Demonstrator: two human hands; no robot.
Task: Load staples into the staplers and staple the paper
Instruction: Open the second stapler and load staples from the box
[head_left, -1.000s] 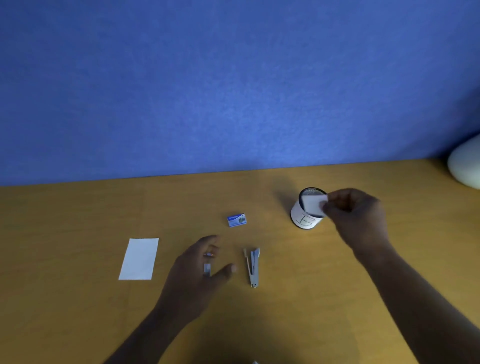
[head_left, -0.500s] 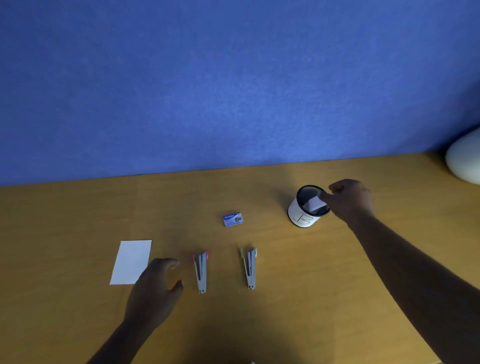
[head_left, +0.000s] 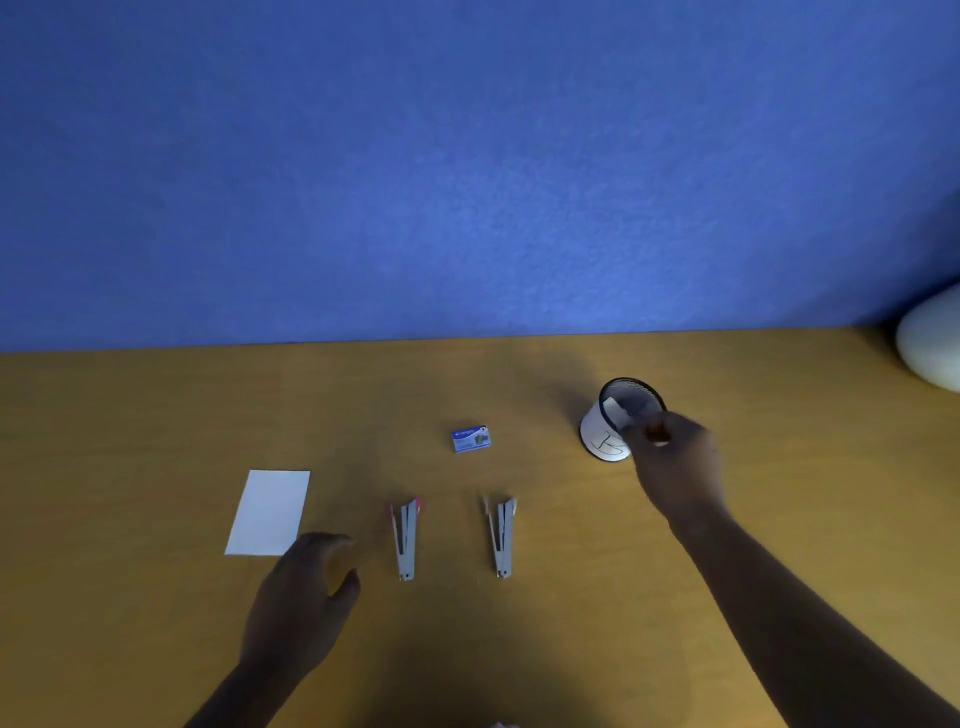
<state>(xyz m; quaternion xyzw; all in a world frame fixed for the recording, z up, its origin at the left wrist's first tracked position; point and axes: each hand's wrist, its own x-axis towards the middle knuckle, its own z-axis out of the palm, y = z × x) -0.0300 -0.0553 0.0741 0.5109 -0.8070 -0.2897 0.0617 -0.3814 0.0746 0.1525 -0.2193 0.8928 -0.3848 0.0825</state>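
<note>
Two grey staplers lie side by side on the wooden table (head_left: 156, 415): one with a pink tip (head_left: 405, 540) and a plain one (head_left: 501, 538). Behind them sits a small blue staple box (head_left: 470, 439). A white sheet of paper (head_left: 270, 512) lies to the left. My left hand (head_left: 306, 597) hovers by the sheet's near right corner, fingers spread and holding nothing. My right hand (head_left: 672, 467) is at the near rim of a black mesh cup (head_left: 605, 447) with a white label. Its fingers are loosely curled and hold nothing. A folded white slip (head_left: 615, 410) rests inside the cup.
A blue wall (head_left: 467, 182) rises along the table's far edge. A white rounded object (head_left: 930, 348) sits at the far right. A scrap of something white (head_left: 501, 724) peeks in at the bottom edge.
My right hand has let the white slip go into the cup and drawn back toward me. My left hand has moved left off the pink-tipped stapler to beside the paper.
</note>
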